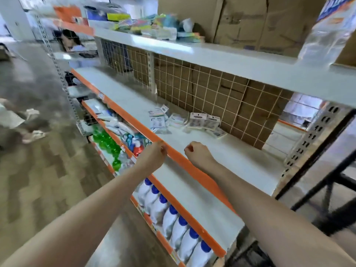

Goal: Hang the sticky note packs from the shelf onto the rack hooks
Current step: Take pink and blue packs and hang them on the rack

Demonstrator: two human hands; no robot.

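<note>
Far left is just floor and the end of the shelving; lower tiers hold green bottles (105,140) and a row of white bottles with blue caps (173,220). Not our problem.

Moving right, the left hand (154,155) hovers right at the orange front edge (173,153) of the middle shelf (221,162), fingers curled in loosely, nothing in it as far as I can see. The right hand (198,153) is just beside it, over the white shelf surface, also curled with nothing held. Whether the fists are tight or just relaxed I honestly can't tell, the frame is a bit smeary.

The sticky note packs (185,120) lie further back on that same shelf, a loose scatter, some leaning against the wire grid (202,87) at the rear. Both hands are well short of them. So my guess is we're at the very start: nothing picked up yet.

What could go wrong, in my opinion:
- I can't make out any hooks on that grid, so finding where to hang is the first snag.
- The packs overlap, so a quick grab could take two or slide the rest around.
- The hang holes look tiny and the packs floppy, easy to miss the hook and drop one.

Far right there's a grey upright (308,139) and cardboard boxes (250,22) up top.
</note>
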